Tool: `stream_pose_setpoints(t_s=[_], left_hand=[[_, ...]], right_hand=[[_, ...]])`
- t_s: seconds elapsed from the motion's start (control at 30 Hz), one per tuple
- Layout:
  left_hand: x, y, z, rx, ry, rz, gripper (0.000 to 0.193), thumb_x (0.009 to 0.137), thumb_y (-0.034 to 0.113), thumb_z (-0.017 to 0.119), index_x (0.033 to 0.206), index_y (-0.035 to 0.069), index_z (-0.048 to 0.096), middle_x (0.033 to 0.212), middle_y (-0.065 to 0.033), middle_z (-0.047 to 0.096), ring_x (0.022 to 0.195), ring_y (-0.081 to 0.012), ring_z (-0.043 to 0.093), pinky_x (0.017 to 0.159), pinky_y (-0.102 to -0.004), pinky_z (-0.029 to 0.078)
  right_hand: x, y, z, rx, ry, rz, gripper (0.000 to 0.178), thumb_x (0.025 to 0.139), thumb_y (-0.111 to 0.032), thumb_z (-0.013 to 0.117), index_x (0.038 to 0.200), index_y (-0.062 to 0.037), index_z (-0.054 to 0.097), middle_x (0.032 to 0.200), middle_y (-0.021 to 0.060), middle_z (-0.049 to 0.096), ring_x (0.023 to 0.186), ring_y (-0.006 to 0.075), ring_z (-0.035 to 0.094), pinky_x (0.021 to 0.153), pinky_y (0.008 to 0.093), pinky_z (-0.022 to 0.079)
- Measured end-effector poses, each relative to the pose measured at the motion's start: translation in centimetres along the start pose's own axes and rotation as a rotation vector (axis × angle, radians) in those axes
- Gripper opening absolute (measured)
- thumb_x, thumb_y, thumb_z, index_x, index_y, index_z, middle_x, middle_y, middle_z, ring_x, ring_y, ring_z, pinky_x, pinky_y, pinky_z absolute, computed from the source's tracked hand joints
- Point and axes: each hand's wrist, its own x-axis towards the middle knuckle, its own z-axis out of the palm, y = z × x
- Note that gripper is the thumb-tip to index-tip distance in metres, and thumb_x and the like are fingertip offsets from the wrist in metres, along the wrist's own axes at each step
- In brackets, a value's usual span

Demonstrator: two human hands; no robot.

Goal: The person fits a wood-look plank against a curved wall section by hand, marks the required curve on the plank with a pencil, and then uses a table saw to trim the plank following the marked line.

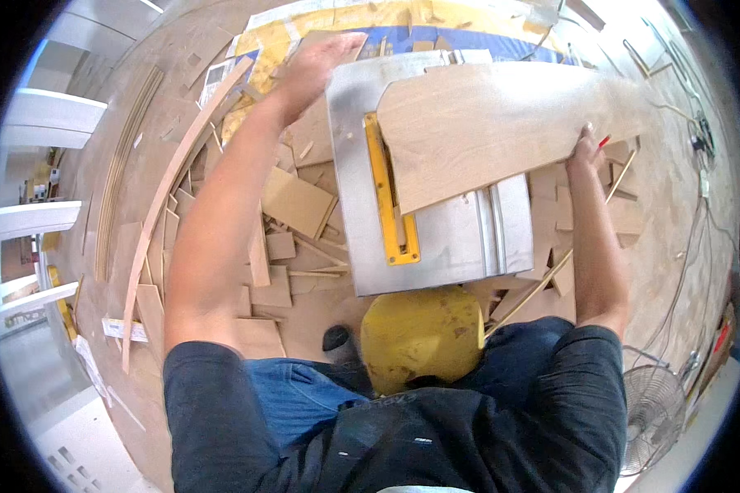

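Observation:
A tapered plywood board (501, 123) lies over a grey metal saw table (452, 238), its right end reaching past the table edge. My right hand (585, 152) grips the board's near edge at the right, thumb on top. A red pencil (605, 141) pokes out beside that hand. The board's left end overlaps part of the yellow slotted insert (401, 238) in the table. At the table's far left corner my left hand (325, 57) is stretched out, slightly blurred, with nothing visible in it. The board hides part of the table.
Wood offcuts (296, 201) litter the floor left of the table, beside a long wooden strip (173, 177). A yellow rounded panel (422, 337) sits between my legs and the table. A fan (654, 411) stands at lower right; cables (703, 181) run along the right.

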Motion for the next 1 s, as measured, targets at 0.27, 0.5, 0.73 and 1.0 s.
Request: stream_pose_setpoints(t_s=[0.27,0.5,0.73,1.0], left_hand=[[-24.3,14.1,0.4,-0.334,-0.325,-0.564,0.024,0.105,0.022,0.061,0.111,0.001,0.072,0.102,-0.0081,0.071,0.098,-0.0148,0.067,0.089,-0.0327,0.054],[-27.2,13.2,18.9,-0.844,-0.225,-0.471,0.071,0.102,0.025,0.068,0.158,0.000,0.033,0.147,-0.0174,0.055,0.135,-0.0274,0.055,0.114,-0.0401,0.045],[-28.0,9.2,20.6,-1.044,0.158,-0.649,0.042,0.113,0.027,0.046,0.142,-0.003,0.051,0.139,-0.0198,0.061,0.128,-0.0280,0.061,0.113,-0.0422,0.048],[-29.9,11.2,20.5,-0.961,0.248,-0.855,0.041,0.109,0.032,0.058,0.125,-0.003,0.067,0.123,-0.0127,0.072,0.109,-0.0195,0.068,0.100,-0.0305,0.052]], right_hand=[[1.0,0.7,-4.7,0.244,-0.173,0.123,0.045,0.104,-0.022,0.065,0.133,0.0106,0.053,0.124,0.0139,0.066,0.107,0.0256,0.068,0.091,0.0420,0.059],[-6.1,2.4,-11.4,0.237,-0.426,0.323,0.046,0.106,-0.028,0.060,0.137,0.0043,0.049,0.127,0.0139,0.064,0.111,0.0281,0.067,0.094,0.0451,0.060],[-9.8,-1.9,-16.3,-0.626,-0.900,0.424,0.034,0.104,-0.033,0.064,0.091,-0.0023,0.062,0.073,0.0097,0.069,0.064,0.0179,0.070,0.060,0.0344,0.059],[-11.9,-15.7,6.1,-0.884,-0.969,-1.108,0.038,0.098,-0.035,0.069,0.103,0.0029,0.067,0.090,0.0142,0.072,0.083,0.0252,0.067,0.078,0.0375,0.052]])
